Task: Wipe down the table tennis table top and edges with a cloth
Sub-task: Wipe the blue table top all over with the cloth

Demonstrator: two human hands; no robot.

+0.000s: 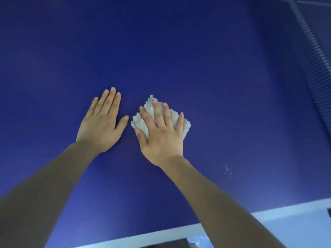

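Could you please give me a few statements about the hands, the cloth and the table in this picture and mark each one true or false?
1. The right hand presses flat on the white cloth. True.
2. The left hand holds a second cloth. False: it rests bare and flat on the blue table top.
3. The cloth is bunched up under the fingers of the right hand. True.
4. The net runs along the left side of the view. False: it is at the upper right.
5. The white speckles lie right of the right forearm. True.
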